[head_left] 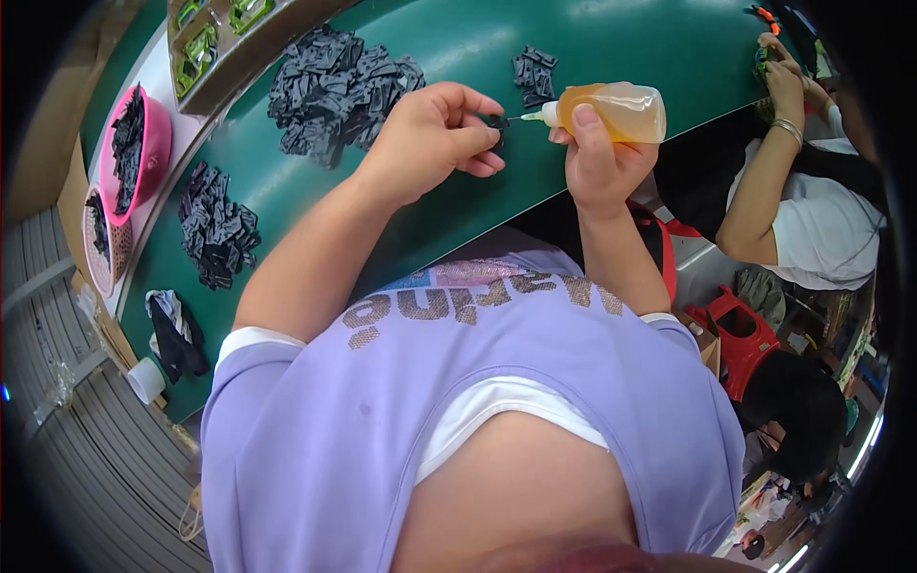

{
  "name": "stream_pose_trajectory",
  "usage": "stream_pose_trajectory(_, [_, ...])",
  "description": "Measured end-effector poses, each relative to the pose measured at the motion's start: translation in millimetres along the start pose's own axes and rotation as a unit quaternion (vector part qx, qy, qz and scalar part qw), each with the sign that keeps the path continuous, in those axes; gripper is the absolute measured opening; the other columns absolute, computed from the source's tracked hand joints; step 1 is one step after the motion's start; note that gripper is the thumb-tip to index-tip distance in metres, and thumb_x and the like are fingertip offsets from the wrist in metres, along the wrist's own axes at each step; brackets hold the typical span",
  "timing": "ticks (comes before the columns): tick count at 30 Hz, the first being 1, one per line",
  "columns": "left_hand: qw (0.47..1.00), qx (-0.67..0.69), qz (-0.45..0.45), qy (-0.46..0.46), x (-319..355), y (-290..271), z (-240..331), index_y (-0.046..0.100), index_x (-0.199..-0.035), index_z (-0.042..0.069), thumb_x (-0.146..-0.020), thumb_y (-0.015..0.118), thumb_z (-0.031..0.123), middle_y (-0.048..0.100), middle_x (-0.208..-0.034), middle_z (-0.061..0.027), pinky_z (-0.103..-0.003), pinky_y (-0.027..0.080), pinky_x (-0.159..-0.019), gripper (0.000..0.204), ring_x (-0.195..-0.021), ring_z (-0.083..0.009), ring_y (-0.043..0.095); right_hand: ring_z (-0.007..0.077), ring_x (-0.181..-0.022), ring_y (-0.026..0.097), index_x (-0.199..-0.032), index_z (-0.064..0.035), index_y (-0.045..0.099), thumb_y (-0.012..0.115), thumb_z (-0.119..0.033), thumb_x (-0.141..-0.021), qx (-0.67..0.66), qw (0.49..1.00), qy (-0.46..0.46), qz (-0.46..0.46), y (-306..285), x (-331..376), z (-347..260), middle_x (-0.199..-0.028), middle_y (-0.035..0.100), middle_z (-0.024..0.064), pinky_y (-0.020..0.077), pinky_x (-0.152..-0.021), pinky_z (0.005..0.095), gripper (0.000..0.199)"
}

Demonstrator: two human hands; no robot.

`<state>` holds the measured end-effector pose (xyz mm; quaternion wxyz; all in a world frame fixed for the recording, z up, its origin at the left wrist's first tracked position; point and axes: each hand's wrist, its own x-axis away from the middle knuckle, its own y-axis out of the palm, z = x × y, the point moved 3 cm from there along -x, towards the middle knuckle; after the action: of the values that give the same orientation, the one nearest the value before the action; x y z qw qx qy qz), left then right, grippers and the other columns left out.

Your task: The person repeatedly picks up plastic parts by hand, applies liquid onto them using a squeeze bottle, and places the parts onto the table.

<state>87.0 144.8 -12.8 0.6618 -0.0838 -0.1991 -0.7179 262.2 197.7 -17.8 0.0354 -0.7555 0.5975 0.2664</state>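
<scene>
My left hand pinches a small black part above the green table. My right hand grips a soft plastic bottle of amber liquid, lying sideways. The bottle's white nozzle points left and its thin tip touches the black part. A big heap of the same black parts lies just left of my left hand. A small cluster of black parts sits beyond the bottle.
Another heap of black parts lies at the table's left end, near pink baskets holding more. A dark cloth and a white roll lie by the edge. A co-worker's arm reaches in at right. Red stools stand below.
</scene>
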Motion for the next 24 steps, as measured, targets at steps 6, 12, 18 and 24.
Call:
stream_pose_trajectory(6, [1.0,-0.009,-0.014,0.002,-0.6,-0.7,0.4,0.055,-0.108,-0.007,-0.084,0.062,0.004,0.063,-0.084,-0.0099,-0.024,0.056,-0.064,0.028,-0.071,-0.0162,0.066,0.0106,-0.057,0.059,-0.088,0.0027,0.055,0.064,-0.001,-0.08,0.024,1.0,-0.009,-0.009,8.1,0.1,0.7,-0.076,0.064,0.0098,0.0486,-0.05,0.022,0.012])
stream_pose_trajectory(12, [1.0,-0.021,-0.01,0.001,-0.2,-0.9,0.9,0.054,-0.108,-0.008,-0.084,0.061,0.003,0.063,-0.08,-0.0091,-0.024,0.056,-0.064,0.028,-0.071,-0.0166,0.066,0.0098,-0.057,0.058,-0.091,0.0012,0.052,0.066,-0.002,-0.08,0.046,0.999,-0.013,-0.009,8.6,0.6,1.5,-0.076,0.064,0.0094,0.0485,-0.05,0.0214,0.018])
stream_pose_trajectory(18, [1.0,-0.028,-0.012,0.005,0.6,0.4,2.4,0.054,-0.108,-0.009,-0.083,0.061,0.003,0.062,-0.078,-0.0082,-0.025,0.056,-0.063,0.029,-0.07,-0.0175,0.066,0.0095,-0.056,0.058,-0.091,0.0011,0.052,0.067,-0.003,-0.081,0.043,0.999,-0.013,-0.015,8.3,0.2,0.3,-0.076,0.064,0.009,0.0485,-0.05,0.0211,0.018])
stream_pose_trajectory(24, [0.999,-0.029,-0.013,0.005,0.5,1.2,1.3,0.054,-0.108,-0.009,-0.082,0.061,0.002,0.062,-0.078,-0.0079,-0.025,0.056,-0.063,0.029,-0.07,-0.0178,0.066,0.0092,-0.057,0.058,-0.09,0.0009,0.053,0.067,-0.002,-0.08,0.07,0.997,-0.017,-0.023,9.0,0.1,0.8,-0.075,0.064,0.0087,0.0473,-0.051,0.02,0.018])
